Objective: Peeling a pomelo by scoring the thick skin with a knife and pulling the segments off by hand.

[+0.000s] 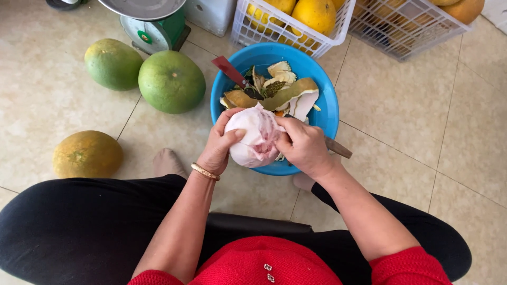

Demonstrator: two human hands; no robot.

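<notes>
- Two hands work one peeled pomelo (255, 138), pale pink and white, held in the air just above the near rim of the blue basin (330, 113).
- Left hand (221, 143): fingers clamped round the fruit's left side, thumb laid across the front.
- Right hand (302, 143): fingers closed together on the fruit's right side and, it seems, on a knife; a brown handle (339, 148) sticks out past the wrist. Blade hidden behind fruit and fingers.
- Risk: blade sits close to the left thumb. A slip on the wet pith could nick it.
- Risk: the fruit is round and probably slick. A loose grip would likely drop it into the peel or onto the tiled floor (412, 132).
- Risk: a second knife (236, 77), dark red handle, lies in the basin with its blade under scraps; reaching in blind could cut a finger.
- Basin contents: green and yellow rind (288, 94), white pith pieces, the second knife.
- White basket (338, 29) behind the basin: yellow pomelos (316, 14).
- Wire basket (406, 34) at right: more yellow fruit, partly out of view.
- Floor at left: two green pomelos (171, 82), one yellowish one (87, 154), a green scale (153, 26) beyond.
</notes>
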